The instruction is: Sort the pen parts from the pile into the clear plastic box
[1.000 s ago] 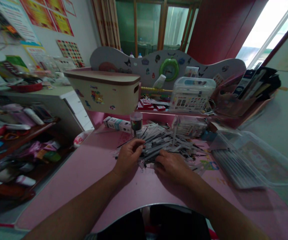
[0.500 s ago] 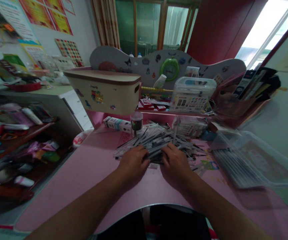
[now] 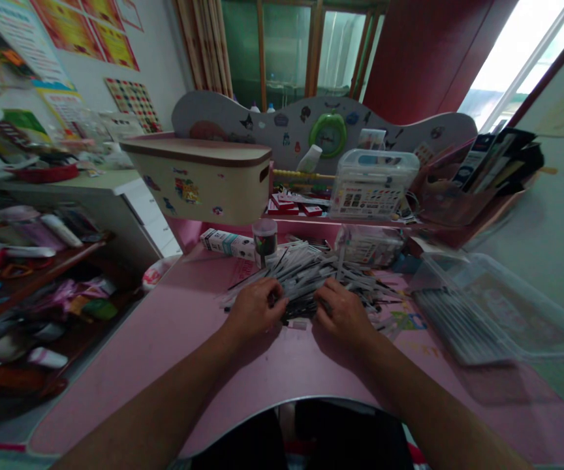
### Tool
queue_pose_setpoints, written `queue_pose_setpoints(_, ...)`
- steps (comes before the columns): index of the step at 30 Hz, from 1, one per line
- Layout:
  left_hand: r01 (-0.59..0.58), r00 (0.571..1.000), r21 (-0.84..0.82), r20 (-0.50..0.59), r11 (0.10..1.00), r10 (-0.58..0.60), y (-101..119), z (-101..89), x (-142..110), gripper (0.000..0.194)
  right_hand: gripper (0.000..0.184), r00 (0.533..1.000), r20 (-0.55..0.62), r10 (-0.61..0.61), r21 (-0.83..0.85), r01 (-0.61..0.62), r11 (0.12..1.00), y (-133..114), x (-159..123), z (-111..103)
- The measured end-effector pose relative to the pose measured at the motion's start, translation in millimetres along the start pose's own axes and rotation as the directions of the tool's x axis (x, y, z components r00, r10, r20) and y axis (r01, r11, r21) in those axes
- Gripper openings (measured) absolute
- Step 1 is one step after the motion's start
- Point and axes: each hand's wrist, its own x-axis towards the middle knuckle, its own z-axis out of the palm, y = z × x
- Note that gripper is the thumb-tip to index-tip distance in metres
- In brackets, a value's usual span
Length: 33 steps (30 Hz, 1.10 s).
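Note:
A loose heap of slim, pale, see-through sticks that look like pen refills (image 3: 306,264), several with dark ends, lies on the pink desk (image 3: 164,365). At its near left edge is my left hand (image 3: 256,308), fingers curled and thumb bent towards them. My right hand (image 3: 343,313) rests against the near right part of the heap, its fingers also curled in. Whatever either hand may grip is hidden or too small to make out. Between the hands, a small pale rectangular piece (image 3: 299,324) lies on the desk.
Behind the heap stand a clear cup (image 3: 265,238) and a long printed box (image 3: 228,244). On the right, an open clear plastic box (image 3: 521,326) sits beside neatly lined-up grey sticks (image 3: 463,326). A lidded cream bin (image 3: 203,186) and a clear carry case (image 3: 375,186) occupy the shelf.
My left hand has drawn slightly left and its thumb and finger have shifted. The right hand stays nearly where it was. The whole view has shifted a little.

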Motion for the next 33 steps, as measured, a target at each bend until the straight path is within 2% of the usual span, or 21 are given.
queue_pose_setpoints(2,0.072,0.995,-0.258,-0.049,0.963,-0.088,-2,-4.0,4,0.013,0.017,0.999,-0.040,-0.008,-0.015,0.007,1.000,2,1,-2)
queue_pose_setpoints(6,0.116,0.966,-0.653,-0.100,0.748,-0.237,5,-4.9,5,0.015,0.025,0.988,-0.127,0.089,-0.015,-0.092,0.996,14,6,-9)
queue_pose_setpoints(9,0.162,0.937,-0.788,-0.067,0.594,-0.343,11,-2.1,5,0.018,0.026,0.983,-0.042,0.176,-0.069,-0.179,0.981,22,10,-15)
queue_pose_setpoints(12,0.216,0.926,-0.832,0.009,0.511,-0.377,13,-1.4,5,0.028,0.020,0.979,0.106,0.175,-0.145,-0.159,0.977,23,12,-17)
queue_pose_setpoints(15,0.242,0.922,-0.838,0.042,0.489,-0.384,11,-1.6,5,0.038,0.015,0.972,0.149,0.181,-0.147,-0.159,0.976,21,11,-15)
queue_pose_setpoints(18,0.260,0.910,-0.846,0.053,0.465,-0.412,10,-1.0,4,0.038,0.015,0.982,0.118,0.149,-0.077,-0.141,0.987,22,10,-12)
queue_pose_setpoints(21,0.288,0.902,-0.835,0.073,0.469,-0.426,9,-0.5,3,0.036,0.017,0.999,0.002,0.039,0.080,-0.039,0.996,23,9,-12)
queue_pose_setpoints(24,0.281,0.902,-0.826,0.053,0.489,-0.429,10,-0.7,2,0.033,0.021,0.980,-0.174,-0.095,0.192,0.129,0.973,18,8,-17)
queue_pose_setpoints(26,0.273,0.900,-0.829,0.040,0.488,-0.434,11,-0.9,1,0.030,0.024,0.952,-0.267,-0.151,0.177,0.202,0.963,13,6,-21)
queue_pose_setpoints(28,0.271,0.900,-0.830,0.038,0.488,-0.434,12,-1.0,0,0.029,0.025,0.935,-0.311,-0.172,0.125,0.219,0.968,8,5,-24)
queue_pose_setpoints(33,0.261,0.900,-0.820,0.016,0.510,-0.435,9,-1.0,1,0.028,0.031,0.951,-0.282,-0.129,0.079,0.157,0.984,7,4,-21)
